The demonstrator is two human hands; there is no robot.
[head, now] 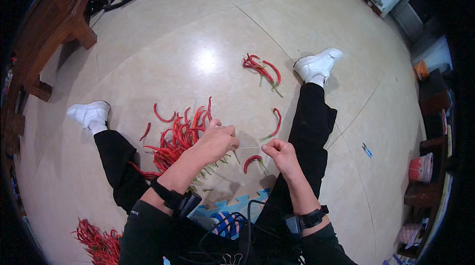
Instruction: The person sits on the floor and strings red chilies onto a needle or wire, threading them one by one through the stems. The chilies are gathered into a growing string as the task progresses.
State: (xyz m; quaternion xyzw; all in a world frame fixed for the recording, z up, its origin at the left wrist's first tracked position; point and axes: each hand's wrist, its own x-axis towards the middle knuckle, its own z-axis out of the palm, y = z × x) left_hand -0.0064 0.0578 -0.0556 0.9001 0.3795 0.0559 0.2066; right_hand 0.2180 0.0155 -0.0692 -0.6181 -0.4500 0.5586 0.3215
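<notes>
My left hand (219, 140) is above the right side of a pile of red chili peppers (178, 135) on the floor. One chili (210, 109) sticks up at its fingertips, and a green stem shows below the hand. A thin white thread (250, 147) runs taut from this hand to my right hand (279, 153), whose thumb and forefinger pinch it. Under the thread lies a curved chili (252, 161); another chili (277, 122) lies above my right hand. A small bunch of chilies (259, 68) lies farther ahead.
My legs are spread on the tiled floor, with white shoes (319, 64) at their ends. Blue thread snips (367, 150) lie right of my right leg. A second chili heap (98, 244) is at lower left. Wooden furniture (55, 38) stands left, a pink bucket (421, 167) right.
</notes>
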